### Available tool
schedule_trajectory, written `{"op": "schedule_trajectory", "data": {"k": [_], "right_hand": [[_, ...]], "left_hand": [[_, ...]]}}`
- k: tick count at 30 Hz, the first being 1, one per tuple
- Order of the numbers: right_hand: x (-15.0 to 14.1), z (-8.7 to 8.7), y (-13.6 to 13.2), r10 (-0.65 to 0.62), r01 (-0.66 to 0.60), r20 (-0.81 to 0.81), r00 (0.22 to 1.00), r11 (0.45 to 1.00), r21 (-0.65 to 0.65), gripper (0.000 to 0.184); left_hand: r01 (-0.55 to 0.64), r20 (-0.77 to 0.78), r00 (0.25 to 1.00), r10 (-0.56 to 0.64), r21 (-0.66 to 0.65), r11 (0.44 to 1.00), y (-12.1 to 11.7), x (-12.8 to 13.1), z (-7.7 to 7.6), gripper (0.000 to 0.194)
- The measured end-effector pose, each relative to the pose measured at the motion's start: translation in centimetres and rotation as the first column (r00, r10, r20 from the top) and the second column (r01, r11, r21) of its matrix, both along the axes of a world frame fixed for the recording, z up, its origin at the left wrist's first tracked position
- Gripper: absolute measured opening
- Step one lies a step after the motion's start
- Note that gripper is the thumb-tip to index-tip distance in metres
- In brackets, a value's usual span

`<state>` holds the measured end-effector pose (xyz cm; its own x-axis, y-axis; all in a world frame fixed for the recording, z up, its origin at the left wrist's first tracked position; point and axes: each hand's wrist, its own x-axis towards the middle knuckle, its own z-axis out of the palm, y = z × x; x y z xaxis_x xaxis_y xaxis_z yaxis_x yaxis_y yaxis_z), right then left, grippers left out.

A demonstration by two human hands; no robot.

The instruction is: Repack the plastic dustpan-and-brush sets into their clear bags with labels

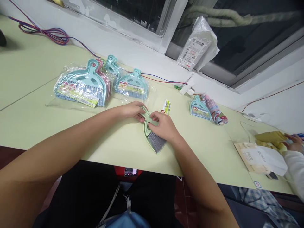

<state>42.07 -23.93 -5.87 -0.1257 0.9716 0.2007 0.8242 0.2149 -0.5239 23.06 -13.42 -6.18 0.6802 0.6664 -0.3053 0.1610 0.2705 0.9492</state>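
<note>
A small light-green hand brush (155, 142) with grey bristles lies against its matching green dustpan (145, 133) on the table in front of me. My left hand (133, 110) is closed around the handle end, where brush and dustpan handles lie together. My right hand (163, 125) is bent over the brush head, its thumb at the oval hole and its fingers curled; it covers much of the right side of the set. Just beyond my right hand lies a printed label card (166, 107), partly hidden by it.
Bagged blue and pink dustpan sets (80, 82) stand at the back left, beside another blue set (131, 84). A smaller blue set (199, 109) lies near a rolled patterned cloth (215, 109). At right, a co-worker's hand (294, 142) touches yellow cloth (270, 136). Cables (54, 36) run along the wall.
</note>
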Motion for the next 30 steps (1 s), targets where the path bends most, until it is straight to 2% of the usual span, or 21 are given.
{"op": "schedule_trajectory", "data": {"k": [3,5,6,8,9,10,12,14,16,23,30], "right_hand": [[2.4,0.7,0.7,-0.007,-0.009,-0.235,0.972,0.998,-0.067,0.016],[4.6,0.9,1.5,-0.125,0.139,-0.311,0.942,0.990,0.024,0.018],[5.7,0.8,2.0,-0.196,0.234,-0.306,0.932,0.968,0.093,0.020],[7.8,0.3,2.9,-0.316,0.356,-0.223,0.922,0.919,0.171,0.025],[8.7,-0.2,3.4,-0.344,0.369,-0.163,0.925,0.914,0.166,0.028],[9.3,-0.7,3.8,-0.335,0.347,-0.104,0.937,0.926,0.145,0.030],[10.0,-1.7,4.4,-0.237,0.236,0.001,0.971,0.968,0.088,0.033],[10.2,-2.6,4.8,-0.156,0.152,0.069,0.985,0.986,0.062,0.032],[10.2,-3.0,5.0,-0.166,0.160,0.103,0.981,0.985,0.069,0.030],[10.5,-1.9,4.4,-0.365,0.371,0.188,0.912,0.929,0.003,0.034],[11.4,-1.8,4.5,-0.450,0.469,0.249,0.858,0.883,-0.021,0.031]], "left_hand": [[0.002,-0.011,1.000,-0.003,-0.040,0.999,-0.1,0.1,0.2,0.026],[0.007,-0.011,1.000,-0.007,-0.058,0.998,-0.2,0.1,0.3,0.025],[0.005,-0.008,1.000,-0.005,-0.062,0.998,-0.2,0.1,0.3,0.025],[-0.005,-0.009,1.000,0.005,-0.068,0.998,-0.2,0.1,0.3,0.024],[-0.011,-0.014,1.000,0.010,-0.071,0.997,-0.2,0.1,0.2,0.024],[-0.014,-0.021,1.000,0.013,-0.072,0.997,-0.1,0.2,0.2,0.025],[-0.013,-0.033,0.999,0.011,-0.069,0.998,-0.1,0.2,0.1,0.025],[-0.009,-0.041,0.999,0.007,-0.063,0.998,0.0,0.2,0.1,0.026],[-0.001,-0.044,0.999,-0.002,-0.055,0.999,0.0,0.2,0.0,0.026],[0.066,-0.034,0.997,-0.067,-0.006,0.998,0.3,0.0,-0.3,0.026],[0.046,-0.056,0.997,-0.047,-0.008,0.999,0.1,-0.1,0.0,0.027]]}}
